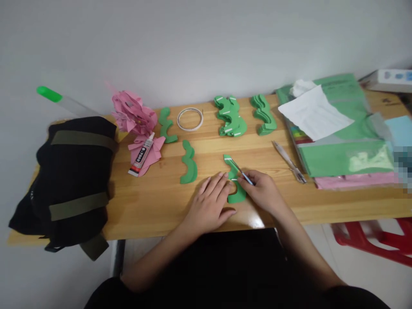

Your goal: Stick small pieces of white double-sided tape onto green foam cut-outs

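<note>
My left hand [210, 204] lies flat on the table, its fingertips on the left edge of a wavy green paper cutout [237, 196]. Narrow white strips cross that cutout near its top and middle. In my right hand [262, 189] is a thin pointed tool [247, 178], which looks like tweezers. Its dark tip reaches the white strip at the cutout's upper end. Left of my hands lies another green cutout [189, 165], seemingly more than one layer.
Behind are stacked green cutouts [230, 118], another stack [264, 116], a tape roll [179, 126] and a single cutout [165, 124]. Pink paper flowers [131, 111], a glue tube [141, 155] and a black bag [77, 171] stand left. Rightward are a pen [288, 161] and green paper packs [341, 159].
</note>
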A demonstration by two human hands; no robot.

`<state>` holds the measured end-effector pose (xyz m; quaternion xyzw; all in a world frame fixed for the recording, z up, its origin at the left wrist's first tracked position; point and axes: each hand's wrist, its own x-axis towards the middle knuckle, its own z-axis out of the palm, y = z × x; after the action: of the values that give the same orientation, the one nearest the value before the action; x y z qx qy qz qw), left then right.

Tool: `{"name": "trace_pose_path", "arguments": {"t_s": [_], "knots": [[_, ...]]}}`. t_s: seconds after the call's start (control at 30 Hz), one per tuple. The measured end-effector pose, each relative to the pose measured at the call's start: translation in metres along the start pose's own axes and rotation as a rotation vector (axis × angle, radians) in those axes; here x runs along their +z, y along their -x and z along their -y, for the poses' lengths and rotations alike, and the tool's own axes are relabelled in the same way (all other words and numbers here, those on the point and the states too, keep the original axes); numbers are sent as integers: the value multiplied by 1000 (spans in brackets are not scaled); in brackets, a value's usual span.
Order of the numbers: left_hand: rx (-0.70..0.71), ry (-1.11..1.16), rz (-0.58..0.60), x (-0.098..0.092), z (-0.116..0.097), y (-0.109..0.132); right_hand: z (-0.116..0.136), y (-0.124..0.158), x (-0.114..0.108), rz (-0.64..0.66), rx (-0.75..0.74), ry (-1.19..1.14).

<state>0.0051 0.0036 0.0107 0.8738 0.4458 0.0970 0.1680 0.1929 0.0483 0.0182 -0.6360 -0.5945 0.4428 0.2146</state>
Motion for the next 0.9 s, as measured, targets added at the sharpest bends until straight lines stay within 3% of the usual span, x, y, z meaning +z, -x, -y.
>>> {"name": "trace_pose_path", "arguments": {"t_s": [0.5, 0.73, 0.9], "knots": [[-51, -134, -32, 6, -7, -3, -5, -4, 0, 29, -18, 76], [-58, -179, -59, 6, -11, -5, 1, -2, 3, -40, -3, 166], [-66, -218, -26, 6, -15, -6, 10, 2, 11, -130, 56, 354]]}}
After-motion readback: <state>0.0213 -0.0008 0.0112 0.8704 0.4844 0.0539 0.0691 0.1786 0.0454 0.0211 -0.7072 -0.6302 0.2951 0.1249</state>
